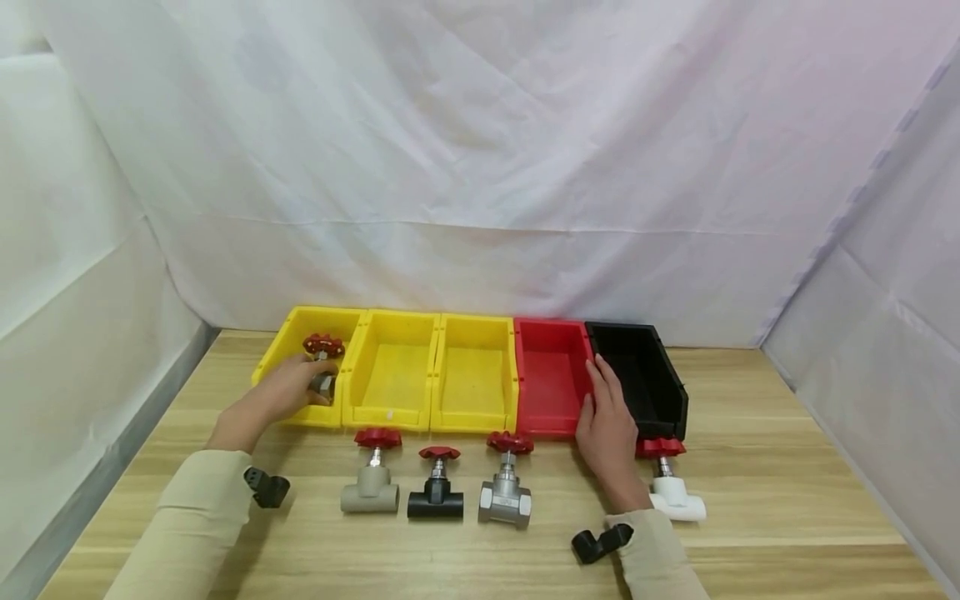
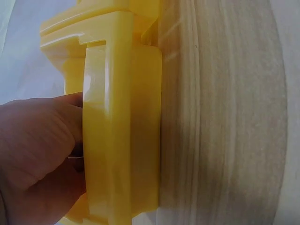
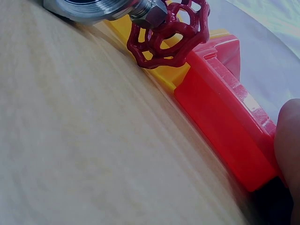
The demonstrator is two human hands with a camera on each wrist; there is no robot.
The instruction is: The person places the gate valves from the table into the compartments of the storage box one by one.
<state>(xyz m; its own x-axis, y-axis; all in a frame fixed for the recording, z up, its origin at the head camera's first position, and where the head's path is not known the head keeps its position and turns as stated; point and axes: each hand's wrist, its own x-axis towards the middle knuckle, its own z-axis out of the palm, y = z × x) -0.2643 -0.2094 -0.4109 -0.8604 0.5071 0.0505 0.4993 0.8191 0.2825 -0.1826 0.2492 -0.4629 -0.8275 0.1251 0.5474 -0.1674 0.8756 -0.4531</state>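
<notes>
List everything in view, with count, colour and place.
Bins: three, yellow, left part of the row
Bin: one, red, right of the yellow ones
Bin: one, black, row's right end
Held valve: one, grey with red handwheel, in leftmost bin
Standing valves: four, beige, black, silver, white, all red-wheeled, in front of the bins
Table: one, wood-toned, underneath
Cloth: white, behind and at both sides
Wrist cameras: two, black, one per wrist
Sleeves: two, cream, on the forearms
Left hand: one, bare, gripping the held valve
Right hand: one, bare, where red and black bins meet
</notes>
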